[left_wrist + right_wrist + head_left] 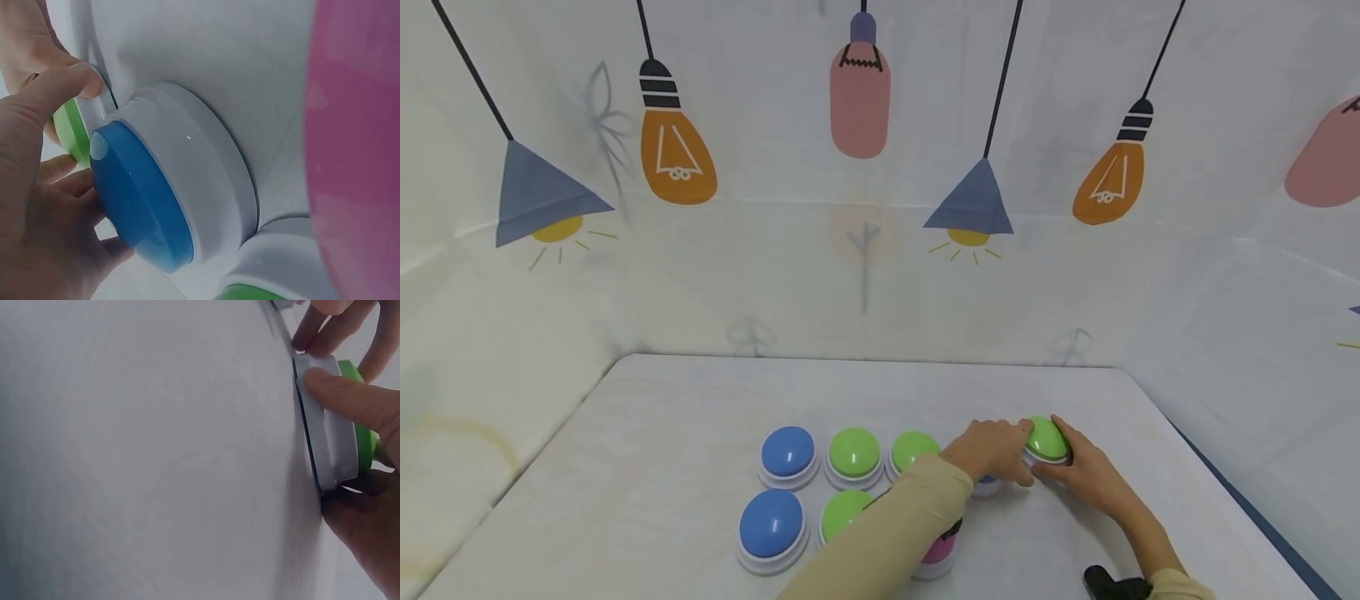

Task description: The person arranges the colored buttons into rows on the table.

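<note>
A green dome push button (1047, 439) on a white round base lies between my two hands at the right end of the back row. My right hand (1090, 475) grips it from the right, with its thumb (350, 400) along the white base. From the left, my left hand (992, 450) holds the same button, its index finger and thumb at the near side of the base. Just under the left hand, a blue button (140, 194) is mostly hidden in the head view but shows large in the left wrist view.
Left of my hands stand blue buttons (787, 452) (771, 523) and green buttons (853, 452) in two rows. A pink button (938, 552) is partly covered by my left sleeve (887, 525). The white table (700, 400) meets a lamp-patterned cloth wall (775, 275) at the back.
</note>
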A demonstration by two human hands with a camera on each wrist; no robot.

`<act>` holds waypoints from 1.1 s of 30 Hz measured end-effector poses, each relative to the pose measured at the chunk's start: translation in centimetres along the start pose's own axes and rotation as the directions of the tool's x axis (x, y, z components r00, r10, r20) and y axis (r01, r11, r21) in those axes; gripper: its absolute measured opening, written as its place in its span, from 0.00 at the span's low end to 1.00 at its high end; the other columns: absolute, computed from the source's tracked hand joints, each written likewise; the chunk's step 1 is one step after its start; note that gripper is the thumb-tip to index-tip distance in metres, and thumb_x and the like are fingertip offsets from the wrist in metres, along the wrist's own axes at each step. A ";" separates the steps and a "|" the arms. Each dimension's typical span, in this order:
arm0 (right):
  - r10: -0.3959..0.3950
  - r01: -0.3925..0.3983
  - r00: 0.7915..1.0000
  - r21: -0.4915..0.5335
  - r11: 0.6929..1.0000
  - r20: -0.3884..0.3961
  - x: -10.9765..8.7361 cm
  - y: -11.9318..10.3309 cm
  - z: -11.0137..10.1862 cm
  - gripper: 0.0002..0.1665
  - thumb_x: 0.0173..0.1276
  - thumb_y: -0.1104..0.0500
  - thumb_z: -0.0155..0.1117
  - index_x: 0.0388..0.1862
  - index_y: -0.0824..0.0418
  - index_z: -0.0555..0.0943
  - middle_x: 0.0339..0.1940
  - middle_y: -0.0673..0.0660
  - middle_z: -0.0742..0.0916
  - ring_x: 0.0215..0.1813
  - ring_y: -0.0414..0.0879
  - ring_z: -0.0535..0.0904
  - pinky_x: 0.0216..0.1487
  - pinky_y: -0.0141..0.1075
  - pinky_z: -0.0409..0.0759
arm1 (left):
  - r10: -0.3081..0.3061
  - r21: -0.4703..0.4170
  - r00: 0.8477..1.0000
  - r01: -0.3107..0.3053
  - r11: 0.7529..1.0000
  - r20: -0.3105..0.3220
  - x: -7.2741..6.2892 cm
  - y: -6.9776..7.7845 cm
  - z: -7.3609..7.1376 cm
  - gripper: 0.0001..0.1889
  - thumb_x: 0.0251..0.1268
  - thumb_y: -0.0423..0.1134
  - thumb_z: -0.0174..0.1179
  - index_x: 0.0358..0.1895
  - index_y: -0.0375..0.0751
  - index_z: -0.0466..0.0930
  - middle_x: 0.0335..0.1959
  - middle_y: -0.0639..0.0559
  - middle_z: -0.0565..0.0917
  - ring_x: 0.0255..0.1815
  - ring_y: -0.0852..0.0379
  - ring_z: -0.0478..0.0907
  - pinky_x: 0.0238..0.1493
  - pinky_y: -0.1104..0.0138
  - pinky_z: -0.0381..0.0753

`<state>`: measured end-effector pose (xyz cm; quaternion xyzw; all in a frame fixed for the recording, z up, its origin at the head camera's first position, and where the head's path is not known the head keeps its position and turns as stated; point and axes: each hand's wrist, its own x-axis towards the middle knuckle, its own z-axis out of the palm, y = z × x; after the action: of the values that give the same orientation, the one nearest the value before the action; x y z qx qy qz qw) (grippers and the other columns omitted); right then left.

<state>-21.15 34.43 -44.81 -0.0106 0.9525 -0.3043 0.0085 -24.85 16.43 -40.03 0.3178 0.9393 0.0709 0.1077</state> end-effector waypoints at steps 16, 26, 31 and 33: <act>0.005 -0.005 1.000 -0.033 0.999 -0.010 -0.5 -1.2 -0.7 0.59 0.66 0.42 0.67 0.77 0.76 0.49 0.72 0.81 0.61 0.71 0.77 0.59 0.66 0.66 0.64 | 0.065 0.010 0.998 -0.065 0.998 -0.022 -0.2 -0.4 0.0 0.43 0.58 0.58 0.68 0.76 0.56 0.59 0.67 0.63 0.74 0.63 0.66 0.73 0.62 0.68 0.74; -0.066 0.066 0.997 0.004 0.998 -0.028 -1.7 -2.7 -1.8 0.55 0.69 0.42 0.64 0.76 0.75 0.51 0.72 0.80 0.62 0.69 0.77 0.62 0.62 0.65 0.70 | 0.134 0.057 0.989 -0.131 0.990 -0.066 -1.0 -1.3 -1.0 0.42 0.60 0.56 0.66 0.77 0.57 0.57 0.72 0.62 0.69 0.68 0.66 0.70 0.61 0.70 0.74; -0.111 0.111 0.993 0.004 0.994 -0.029 -2.2 -3.6 -2.2 0.54 0.69 0.41 0.63 0.76 0.74 0.52 0.73 0.77 0.63 0.70 0.75 0.63 0.63 0.65 0.70 | 0.180 0.100 0.977 -0.169 0.981 -0.114 -2.0 -1.7 -1.6 0.40 0.63 0.57 0.64 0.76 0.56 0.58 0.76 0.60 0.62 0.67 0.65 0.70 0.59 0.72 0.75; -0.136 0.136 0.990 0.016 0.991 -0.033 -2.4 -4.0 -2.3 0.53 0.69 0.42 0.63 0.77 0.74 0.53 0.73 0.76 0.64 0.70 0.74 0.63 0.63 0.66 0.69 | 0.204 0.119 0.970 -0.189 0.975 -0.134 -2.4 -1.9 -1.9 0.39 0.64 0.56 0.63 0.76 0.55 0.59 0.77 0.60 0.61 0.68 0.65 0.70 0.59 0.72 0.75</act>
<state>-18.71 32.60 -40.57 -0.0708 0.9468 -0.3129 -0.0271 -24.54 13.32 -38.20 0.4085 0.9110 0.0545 0.0147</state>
